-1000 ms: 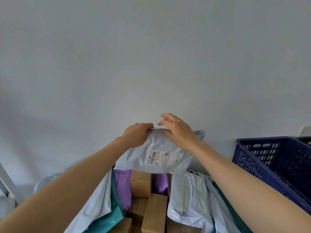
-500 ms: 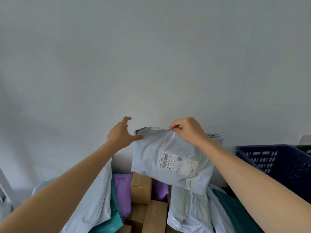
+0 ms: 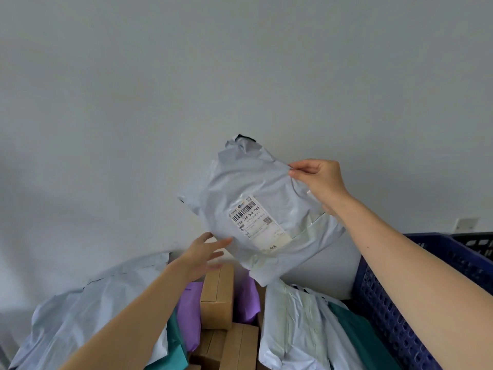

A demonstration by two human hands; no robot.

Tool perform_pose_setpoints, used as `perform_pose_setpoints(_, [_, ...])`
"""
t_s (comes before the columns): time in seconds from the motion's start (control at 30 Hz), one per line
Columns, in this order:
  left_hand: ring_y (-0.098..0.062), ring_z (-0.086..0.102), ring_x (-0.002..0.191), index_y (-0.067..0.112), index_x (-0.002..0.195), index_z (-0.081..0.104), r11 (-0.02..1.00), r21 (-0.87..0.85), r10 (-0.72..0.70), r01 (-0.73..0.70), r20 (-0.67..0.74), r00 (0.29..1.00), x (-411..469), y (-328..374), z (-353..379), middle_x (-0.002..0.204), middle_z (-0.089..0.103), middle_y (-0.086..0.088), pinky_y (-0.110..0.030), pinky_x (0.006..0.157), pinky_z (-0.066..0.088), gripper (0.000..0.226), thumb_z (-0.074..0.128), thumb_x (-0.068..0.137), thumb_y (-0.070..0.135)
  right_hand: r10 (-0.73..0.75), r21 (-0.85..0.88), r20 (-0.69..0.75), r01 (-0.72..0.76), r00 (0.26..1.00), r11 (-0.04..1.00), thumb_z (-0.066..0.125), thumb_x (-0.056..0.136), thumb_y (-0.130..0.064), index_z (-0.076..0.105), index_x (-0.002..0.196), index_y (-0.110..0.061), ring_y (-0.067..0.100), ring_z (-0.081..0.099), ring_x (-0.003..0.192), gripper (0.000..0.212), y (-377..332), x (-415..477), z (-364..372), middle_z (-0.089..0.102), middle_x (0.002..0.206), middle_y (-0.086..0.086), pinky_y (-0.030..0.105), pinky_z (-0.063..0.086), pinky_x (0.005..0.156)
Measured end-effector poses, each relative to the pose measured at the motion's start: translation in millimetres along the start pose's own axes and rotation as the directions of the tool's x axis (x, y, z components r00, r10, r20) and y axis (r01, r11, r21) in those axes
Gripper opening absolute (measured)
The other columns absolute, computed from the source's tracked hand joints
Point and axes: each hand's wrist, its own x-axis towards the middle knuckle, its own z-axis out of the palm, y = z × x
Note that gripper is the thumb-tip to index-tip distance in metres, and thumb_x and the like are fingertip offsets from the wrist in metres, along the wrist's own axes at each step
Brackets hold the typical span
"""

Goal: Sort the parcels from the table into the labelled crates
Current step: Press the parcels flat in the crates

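The right hand (image 3: 321,180) pinches the grey parcel (image 3: 248,182) by its upper edge, lifted with the label (image 3: 256,222) facing the person. The left hand (image 3: 201,256) is spread and empty, its fingers (image 3: 222,242) just beside the parcel's lower corner. This looks like the label-reading step; next comes choosing the matching crate (image 3: 400,303), below the right fingers.

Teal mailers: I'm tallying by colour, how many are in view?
2: left teal mailer lies by the left forearm; right teal mailer beside the blue crate. More may be buried.

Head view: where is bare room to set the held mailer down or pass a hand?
No bare surface shows: mailers, bags and cardboard boxes overlap up to the blue crate. Only open air above them, left of the held mailer, is free. Crate interior hidden.
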Motion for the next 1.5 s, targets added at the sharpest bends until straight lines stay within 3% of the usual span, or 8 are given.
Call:
perform_pose_setpoints(0.07, [-0.023,0.060,0.107,0.023,0.125,0.052,0.992,-0.110,0.053,-0.056,-0.028,0.998,3,1,1,0.117,0.065,-0.006,-0.039,0.081,0.049,0.049,0.073,0.082,0.010,0.043,0.049,-0.028,-0.042,0.999,0.998,0.074,0.079,0.002,0.074,0.083,-0.015,-0.002,0.067,0.069,0.017,1,-1,-5,0.072,0.074,-0.010,0.009,0.049,0.068])
perform_pose_setpoints(0.2, [-0.023,0.067,0.098,0.032,0.122,0.050,0.982,-0.118,0.145,-0.150,-0.049,0.988,7,2,-5,0.097,0.072,-0.007,-0.043,0.087,0.051,0.052,0.069,0.084,0.002,0.130,0.102,-0.076,-0.122,0.989,0.987,0.075,0.079,-0.002,0.073,0.079,-0.022,0.001,0.069,0.073,0.020,7,-5,-16,0.074,0.074,-0.011,0.013,0.052,0.071])
perform_pose_setpoints(0.3, [-0.023,0.070,0.092,0.035,0.120,0.052,0.974,-0.122,0.188,-0.192,-0.046,0.981,8,6,-7,0.091,0.074,-0.007,-0.036,0.072,0.057,0.052,0.069,0.084,0.001,0.196,0.134,-0.103,-0.182,0.975,0.974,0.074,0.080,-0.002,0.074,0.085,-0.019,0.008,0.071,0.077,0.018,13,-11,-19,0.074,0.081,-0.007,0.021,0.056,0.075])
perform_pose_setpoints(0.57, [-0.025,0.069,0.089,0.021,0.118,0.057,0.963,-0.062,0.254,-0.264,-0.139,0.957,3,29,-18,0.099,0.069,-0.012,-0.034,0.066,0.056,0.042,0.071,0.083,0.002,0.317,0.172,-0.100,-0.297,0.943,0.939,0.067,0.084,0.005,0.072,0.094,-0.018,0.016,0.070,0.081,0.026,23,-29,-16,0.073,0.093,0.000,0.030,0.057,0.078])
perform_pose_setpoints(0.7, [-0.025,0.068,0.087,0.019,0.117,0.058,0.954,-0.011,0.296,-0.301,-0.153,0.943,0,43,-26,0.098,0.068,-0.012,-0.033,0.064,0.056,0.042,0.072,0.082,0.001,0.370,0.149,-0.029,-0.362,0.928,0.920,0.066,0.082,0.009,0.068,0.111,-0.016,0.016,0.071,0.083,0.038,31,-37,-12,0.073,0.096,0.000,0.028,0.057,0.073])
perform_pose_setpoints(1.0, [-0.029,0.067,0.094,0.019,0.120,0.058,0.933,0.087,0.360,-0.350,-0.160,0.919,-2,58,-45,0.103,0.068,-0.012,-0.041,0.074,0.056,0.046,0.074,0.080,0.003,0.384,0.021,0.071,-0.386,0.921,0.922,0.066,0.074,0.018,0.059,0.129,-0.024,0.017,0.069,0.097,0.069,40,-52,-6,0.069,0.108,0.001,0.039,0.056,0.087])
perform_pose_setpoints(1.2, [-0.035,0.066,0.097,0.019,0.118,0.061,0.934,0.139,0.343,-0.328,-0.108,0.933,9,51,-40,0.102,0.069,-0.015,-0.056,0.087,0.053,0.044,0.074,0.080,0.002,0.387,-0.082,0.018,-0.384,0.922,0.920,0.065,0.073,0.020,0.056,0.131,-0.024,0.003,0.067,0.081,0.074,46,-63,-12,0.068,0.097,-0.005,0.017,0.053,0.058])
perform_pose_setpoints(1.5, [-0.031,0.067,0.093,0.020,0.120,0.060,0.922,0.209,0.327,-0.325,0.027,0.945,6,44,13,0.100,0.069,-0.012,-0.053,0.086,0.054,0.043,0.074,0.081,0.006,0.407,-0.135,-0.050,-0.410,0.912,0.902,0.069,0.069,0.019,0.051,0.136,-0.034,0.007,0.060,0.101,0.087,46,-91,-63,0.062,0.105,-0.012,0.018,0.052,0.066])
